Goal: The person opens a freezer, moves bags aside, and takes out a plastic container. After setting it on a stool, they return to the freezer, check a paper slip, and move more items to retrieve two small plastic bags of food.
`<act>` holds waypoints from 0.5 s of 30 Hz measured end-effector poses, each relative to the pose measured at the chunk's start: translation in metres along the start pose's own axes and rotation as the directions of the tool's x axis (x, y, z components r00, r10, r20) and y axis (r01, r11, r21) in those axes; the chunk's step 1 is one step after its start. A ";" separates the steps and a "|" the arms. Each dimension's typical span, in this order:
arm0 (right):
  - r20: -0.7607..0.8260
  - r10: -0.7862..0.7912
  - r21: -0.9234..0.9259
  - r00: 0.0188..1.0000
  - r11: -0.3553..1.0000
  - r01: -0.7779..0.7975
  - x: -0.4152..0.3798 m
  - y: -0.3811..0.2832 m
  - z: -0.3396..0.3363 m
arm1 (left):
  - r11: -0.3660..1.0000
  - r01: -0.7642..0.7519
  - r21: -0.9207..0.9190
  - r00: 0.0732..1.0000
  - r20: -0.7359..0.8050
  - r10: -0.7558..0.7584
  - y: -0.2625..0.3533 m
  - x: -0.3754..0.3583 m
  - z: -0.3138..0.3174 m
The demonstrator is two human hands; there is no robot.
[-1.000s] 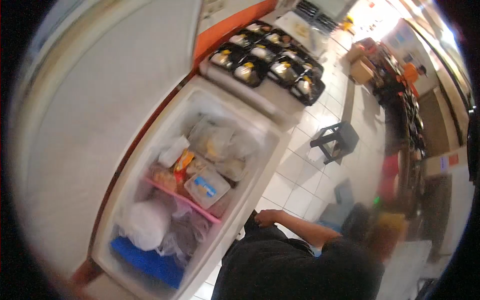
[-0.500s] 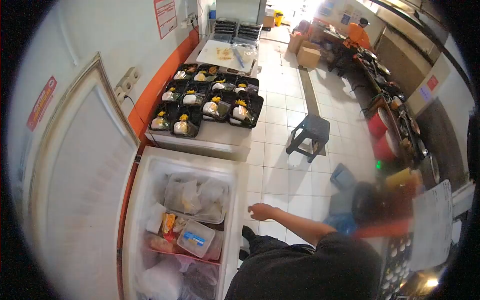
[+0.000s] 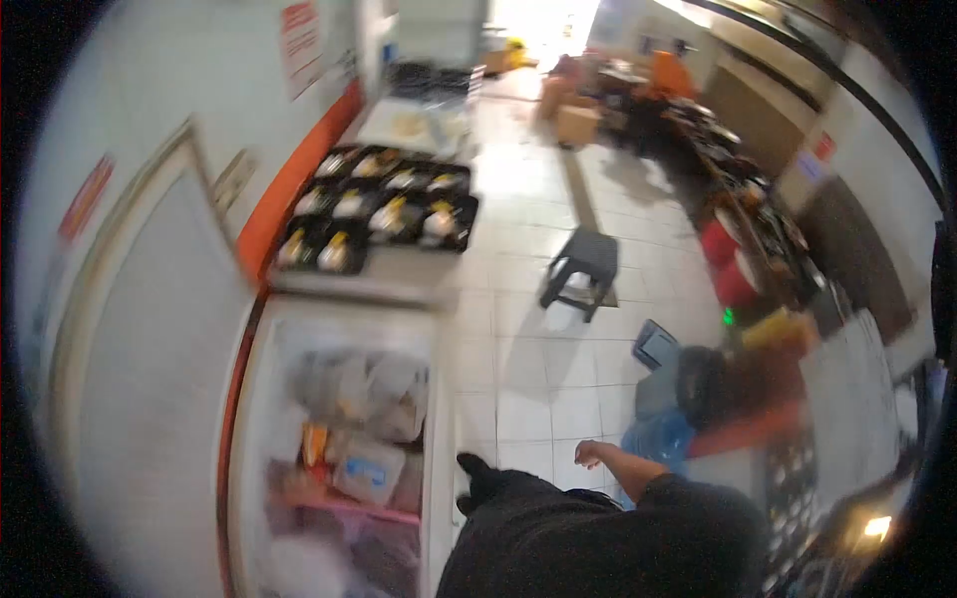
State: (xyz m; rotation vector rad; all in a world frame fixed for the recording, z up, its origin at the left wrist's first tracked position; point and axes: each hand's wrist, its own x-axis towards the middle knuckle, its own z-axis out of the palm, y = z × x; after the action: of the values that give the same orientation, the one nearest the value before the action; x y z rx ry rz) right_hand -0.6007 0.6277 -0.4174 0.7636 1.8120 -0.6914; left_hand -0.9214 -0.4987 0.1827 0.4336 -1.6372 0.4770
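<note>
My right hand (image 3: 589,454) is in the air over the tiled floor, to the right of an open chest freezer (image 3: 441,419). Its blurred fingers are loosely bent and a little apart, with nothing visible in them. A blue translucent container (image 3: 663,435) lies close behind it. My left hand is out of view. Inside the freezer are plastic bags (image 3: 394,384), an orange packet (image 3: 315,444) and a lidded clear box (image 3: 367,474) with a blue label.
Black meal trays (image 3: 399,217) with white and yellow food cover the counter beyond the freezer. A dark stool (image 3: 583,261) stands on the floor. Farther back are a cardboard box (image 3: 577,125) and a person in orange (image 3: 671,76) by the right-hand counter. A white door (image 3: 150,379) is at left.
My right hand has moved right, away from the freezer's edge and nearer my body. The whole view has shifted, with the freezer, trays and stool now farther left, and is more blurred.
</note>
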 end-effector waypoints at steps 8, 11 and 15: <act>0.047 -0.353 0.242 0.935 0.912 0.332 -0.028 -0.049 0.023 | 1.000 -0.004 0.002 0.995 0.104 0.004 0.025 0.010 -0.030; -0.003 -0.380 0.174 0.925 0.911 0.375 -0.051 -0.097 0.023 | 0.970 0.244 0.017 0.934 0.265 -0.240 0.108 0.020 -0.093; 0.001 -0.470 -0.233 0.883 0.858 0.457 -0.061 -0.157 0.025 | 0.712 -0.309 0.631 0.913 -0.013 0.407 0.043 0.026 -0.011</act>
State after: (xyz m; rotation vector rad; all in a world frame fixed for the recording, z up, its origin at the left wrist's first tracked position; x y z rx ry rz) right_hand -0.6886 0.4978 -0.3506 0.1862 2.1089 -0.7553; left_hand -0.9381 -0.4570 0.2073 0.5425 -1.3831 1.3427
